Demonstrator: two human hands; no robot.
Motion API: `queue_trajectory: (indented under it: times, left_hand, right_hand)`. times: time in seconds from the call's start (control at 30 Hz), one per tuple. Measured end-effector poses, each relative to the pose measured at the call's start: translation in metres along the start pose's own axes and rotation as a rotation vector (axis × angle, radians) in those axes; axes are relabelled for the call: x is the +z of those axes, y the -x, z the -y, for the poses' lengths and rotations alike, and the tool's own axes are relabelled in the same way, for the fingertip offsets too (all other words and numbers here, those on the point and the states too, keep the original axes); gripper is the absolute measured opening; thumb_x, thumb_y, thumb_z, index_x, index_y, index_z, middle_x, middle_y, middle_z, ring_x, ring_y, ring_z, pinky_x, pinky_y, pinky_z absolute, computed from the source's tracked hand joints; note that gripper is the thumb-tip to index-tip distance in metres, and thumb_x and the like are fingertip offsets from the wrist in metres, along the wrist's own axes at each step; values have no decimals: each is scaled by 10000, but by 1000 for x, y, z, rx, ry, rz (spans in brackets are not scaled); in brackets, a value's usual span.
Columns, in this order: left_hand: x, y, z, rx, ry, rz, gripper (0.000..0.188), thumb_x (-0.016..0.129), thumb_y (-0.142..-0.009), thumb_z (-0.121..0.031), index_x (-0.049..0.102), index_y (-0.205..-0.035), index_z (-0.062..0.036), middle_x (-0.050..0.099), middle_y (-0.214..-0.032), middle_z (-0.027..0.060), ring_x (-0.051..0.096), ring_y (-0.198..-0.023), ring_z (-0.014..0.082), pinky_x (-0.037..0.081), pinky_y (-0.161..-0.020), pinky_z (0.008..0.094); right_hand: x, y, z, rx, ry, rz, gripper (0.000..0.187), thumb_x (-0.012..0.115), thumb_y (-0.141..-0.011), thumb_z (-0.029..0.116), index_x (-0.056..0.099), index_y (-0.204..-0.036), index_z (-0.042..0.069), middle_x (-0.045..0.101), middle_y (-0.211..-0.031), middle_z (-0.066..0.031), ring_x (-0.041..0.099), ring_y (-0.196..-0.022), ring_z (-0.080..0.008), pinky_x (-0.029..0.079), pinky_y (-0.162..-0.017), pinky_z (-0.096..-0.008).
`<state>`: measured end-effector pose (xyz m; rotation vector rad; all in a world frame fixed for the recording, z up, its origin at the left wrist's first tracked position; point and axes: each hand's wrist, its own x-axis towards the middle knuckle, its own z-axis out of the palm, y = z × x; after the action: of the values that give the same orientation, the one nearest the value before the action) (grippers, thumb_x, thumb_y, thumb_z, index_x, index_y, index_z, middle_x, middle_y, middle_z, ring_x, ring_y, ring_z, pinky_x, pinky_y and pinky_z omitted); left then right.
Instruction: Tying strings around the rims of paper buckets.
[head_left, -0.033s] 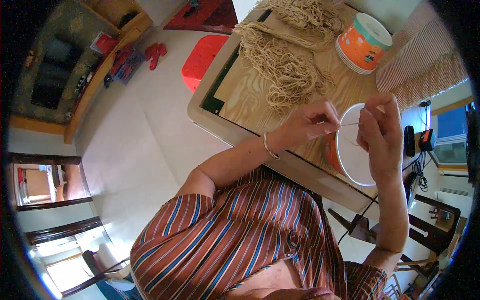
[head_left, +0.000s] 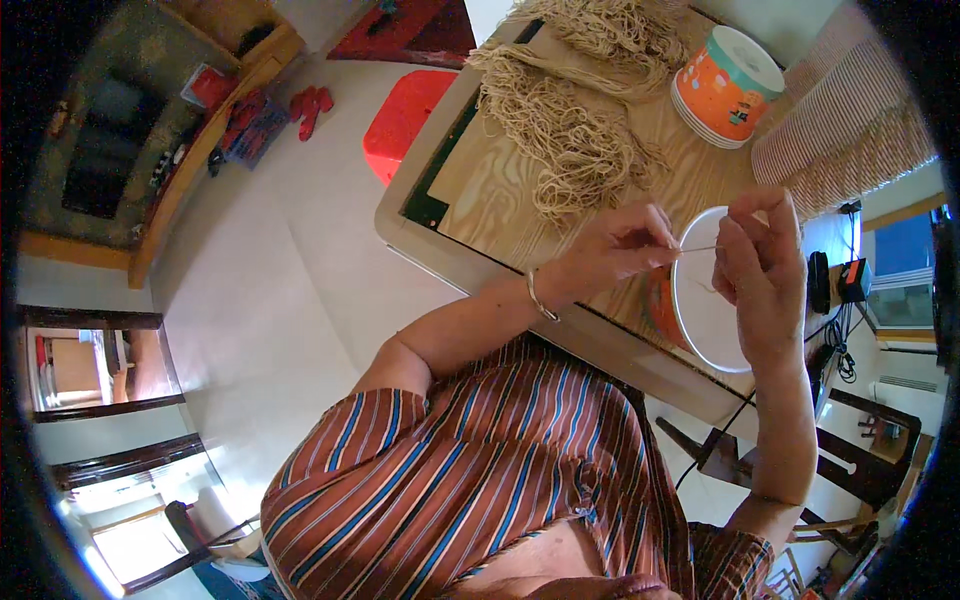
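Observation:
A short, thin tan string (head_left: pixel 700 248) stretches between my two hands above the table. My left hand (head_left: pixel 628 245), with a bangle on its wrist, pinches one end between thumb and fingertips. The other end is pinched by my right hand (head_left: pixel 762 275), its fingers bent upward. Below and behind my hands stands a round tub (head_left: pixel 712 330) with a white rim, white inside and orange outside; a little loose strand shows against its inside by my right fingers. Beyond my left hand lies a heap of tangled tan string (head_left: pixel 590 140) on the wood-grain tabletop (head_left: pixel 490 190).
A stack of orange and green tubs (head_left: pixel 725 90) stands at the far right, beside a striped, ridged roll (head_left: pixel 840 110). Black cables (head_left: pixel 845 350) lie right of my right hand. A red stool (head_left: pixel 405 120) is by the table's left edge. A dark wooden chair (head_left: pixel 870 450) stands right.

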<state>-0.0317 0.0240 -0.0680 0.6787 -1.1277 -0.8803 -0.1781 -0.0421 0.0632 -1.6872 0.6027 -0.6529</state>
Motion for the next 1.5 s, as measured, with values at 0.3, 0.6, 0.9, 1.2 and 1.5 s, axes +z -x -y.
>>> queue_trajectory:
  times: [0.3, 0.6, 0.9, 1.2, 1.5]
  left_hand:
    - [13, 7, -5, -123, 127, -152, 114, 598, -872, -145, 569, -872, -34, 574, -876, 33, 544, -871, 116, 441, -815, 268]
    - [11, 12, -6, -308, -60, -81, 112, 569, -881, -112, 572, -972, -46, 588, -942, 22, 542, -911, 105, 458, -807, 280]
    - [2, 14, 5, -490, -6, -46, 137, 574, -904, -110, 564, -1015, -32, 594, -969, 33, 569, -899, 115, 490, -799, 300]
    - [39, 28, -64, 471, -1046, 27, 178, 619, -824, -115, 589, -987, -51, 572, -937, 99, 577, -826, 244, 483, -699, 362]
    - [47, 30, -45, 419, -1072, 352, 327, 690, -768, -330, 592, -958, -83, 573, -977, 88, 572, -850, 260, 471, -677, 390]
  right_hand:
    - [-1, 2, -3, -8, 194, -12, 110, 529, -929, 80, 452, -1000, 112, 454, -669, 30, 386, -544, -36, 313, -451, -205]
    - [20, 2, 11, 47, 171, 143, 127, 511, -915, -1, 441, -1009, 50, 516, -861, -47, 533, -765, -98, 452, -651, -236]
    - [23, -9, 18, -40, 206, 117, 110, 511, -921, 17, 472, -1015, 58, 512, -814, -17, 518, -746, -83, 440, -650, -241]
    - [-1, -18, 17, 35, 268, 69, 101, 523, -932, 77, 498, -1029, 70, 489, -726, 11, 427, -619, -55, 377, -534, -207]
    - [-12, -13, 24, 27, 306, 57, 84, 533, -925, 61, 502, -1002, 56, 484, -729, 7, 421, -611, -56, 371, -527, -207]
